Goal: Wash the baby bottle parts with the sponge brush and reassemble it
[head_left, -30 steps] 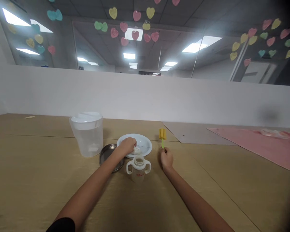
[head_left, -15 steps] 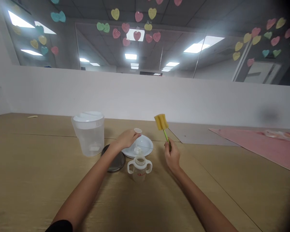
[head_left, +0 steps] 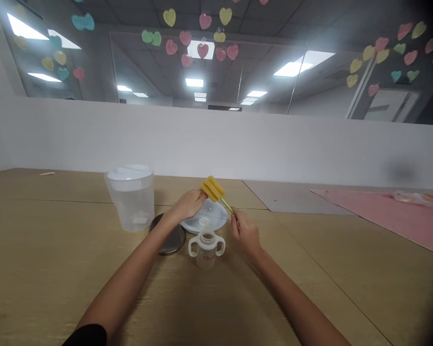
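My right hand (head_left: 246, 234) is closed round the green handle of a sponge brush (head_left: 212, 189). Its yellow sponge head is up against the fingers of my left hand (head_left: 190, 203), above a white plate (head_left: 222, 222). In those left fingers is a small white cap, now hidden behind the sponge. On the plate lies a white ring-like part (head_left: 203, 222). A clear baby bottle (head_left: 206, 254) with two white handles and an uncovered mouth stands upright in front of the plate. Left of it, partly under my left forearm, is a dark round metal lid or tray (head_left: 173, 243).
A clear plastic pitcher (head_left: 133, 204) with a white lid stands at the back left. Pink cloth (head_left: 368, 211) and a grey sheet (head_left: 296, 199) lie at the right. The brown table (head_left: 75, 259) ends at a white wall (head_left: 274, 149).
My right hand has moved left with the sponge brush, bringing its head from upright at the right to tilted against my left hand. My left hand has barely moved.
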`<state>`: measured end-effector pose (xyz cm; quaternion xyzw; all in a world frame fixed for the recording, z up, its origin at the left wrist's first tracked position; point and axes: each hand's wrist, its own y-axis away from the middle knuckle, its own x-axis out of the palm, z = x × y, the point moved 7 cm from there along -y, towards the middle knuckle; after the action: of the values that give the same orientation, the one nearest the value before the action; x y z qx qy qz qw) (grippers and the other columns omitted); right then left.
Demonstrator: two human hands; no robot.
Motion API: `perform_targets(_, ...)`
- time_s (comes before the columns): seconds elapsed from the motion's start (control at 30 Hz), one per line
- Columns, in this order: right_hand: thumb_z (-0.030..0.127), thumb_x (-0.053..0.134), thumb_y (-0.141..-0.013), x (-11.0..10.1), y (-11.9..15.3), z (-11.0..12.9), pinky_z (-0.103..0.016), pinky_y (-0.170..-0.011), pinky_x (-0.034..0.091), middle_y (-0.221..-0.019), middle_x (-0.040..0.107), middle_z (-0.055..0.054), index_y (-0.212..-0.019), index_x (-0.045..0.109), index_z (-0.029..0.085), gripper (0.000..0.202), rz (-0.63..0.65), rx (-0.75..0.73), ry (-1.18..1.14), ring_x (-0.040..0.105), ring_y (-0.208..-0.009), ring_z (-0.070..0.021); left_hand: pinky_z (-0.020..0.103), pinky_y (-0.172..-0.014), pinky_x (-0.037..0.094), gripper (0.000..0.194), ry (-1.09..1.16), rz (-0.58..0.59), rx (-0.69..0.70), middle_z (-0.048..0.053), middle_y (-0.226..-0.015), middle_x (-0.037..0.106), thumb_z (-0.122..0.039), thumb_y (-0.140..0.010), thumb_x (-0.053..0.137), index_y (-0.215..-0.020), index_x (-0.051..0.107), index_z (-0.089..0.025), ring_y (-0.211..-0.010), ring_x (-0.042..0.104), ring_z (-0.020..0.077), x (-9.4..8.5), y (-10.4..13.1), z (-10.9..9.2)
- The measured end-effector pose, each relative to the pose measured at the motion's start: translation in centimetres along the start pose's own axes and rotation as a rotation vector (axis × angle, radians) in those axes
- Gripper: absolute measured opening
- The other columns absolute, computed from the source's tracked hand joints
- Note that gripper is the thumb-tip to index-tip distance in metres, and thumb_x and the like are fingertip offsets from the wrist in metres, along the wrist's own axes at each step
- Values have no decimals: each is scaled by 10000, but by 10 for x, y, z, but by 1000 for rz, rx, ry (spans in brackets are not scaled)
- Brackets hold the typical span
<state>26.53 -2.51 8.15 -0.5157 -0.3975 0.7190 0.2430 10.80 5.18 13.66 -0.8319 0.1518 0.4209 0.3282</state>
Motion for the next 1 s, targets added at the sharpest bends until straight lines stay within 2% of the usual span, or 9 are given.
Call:
perform_targets(0.17,293,277,-911,8,-1,-16,-280,-649,461,-951,683,-109,-1124,570,152,388,75,155,-6,640,-773,-204,301,-703,428,476,-109,-38,-3,84,-783,659,-352,-939,187,-804,596,-151,-749,609,210,-2,1,-1)
perform_targets(0.33,285,284,-898,9,-2,-27,-280,-665,452,-920,684,-104,-1116,567,142,385,93,277,-68,630,-763,-199,308,-701,421,475,-202,-28,-45,102,-813,665,-341,-942,185,-815,600,-147,-776,613,226,-5,3,0)
perform_targets(0.47,267,304,-893,14,1,-18,-266,-627,440,-923,690,-99,-1094,587,156,364,173,203,3,637,-743,-196,292,-722,425,450,-226,-4,-72,101,-901,678,-341,-940,207,-893,612,-150,-822,620,216,-5,4,-3)
perform_targets(0.57,265,303,-903,14,1,-7,-258,-657,446,-982,686,-91,-1104,583,164,359,171,101,-7,639,-804,-187,286,-772,425,470,-288,44,-130,112,-1004,669,-336,-946,187,-984,616,-147,-908,617,212,-3,5,2)
perform_targets(0.67,278,307,-901,11,0,-7,-263,-658,449,-956,692,-91,-1076,596,158,359,133,94,-19,640,-797,-187,292,-790,432,458,-331,121,-198,141,-1021,668,-337,-935,232,-976,639,-129,-947,617,229,-2,6,17)
perform_targets(0.77,294,312,-895,10,0,-11,-265,-628,441,-918,696,-97,-1051,611,150,367,121,126,-11,641,-762,-192,277,-768,449,332,-370,243,-295,167,-994,677,-297,-876,389,-881,668,-117,-921,633,237,-3,11,43)
perform_targets(0.83,295,315,-891,11,1,-11,-262,-623,436,-921,695,-99,-1053,613,149,370,130,125,-16,638,-755,-190,276,-729,465,260,-381,325,-372,181,-915,692,-245,-825,458,-802,675,-104,-839,653,237,-5,17,61)
perform_targets(1.0,309,329,-875,11,0,-12,-260,-623,420,-883,697,-89,-1037,623,149,372,143,167,-85,623,-708,-181,294,-597,489,211,-330,466,-535,163,-693,686,-182,-771,488,-687,649,-74,-587,640,209,-7,32,98)
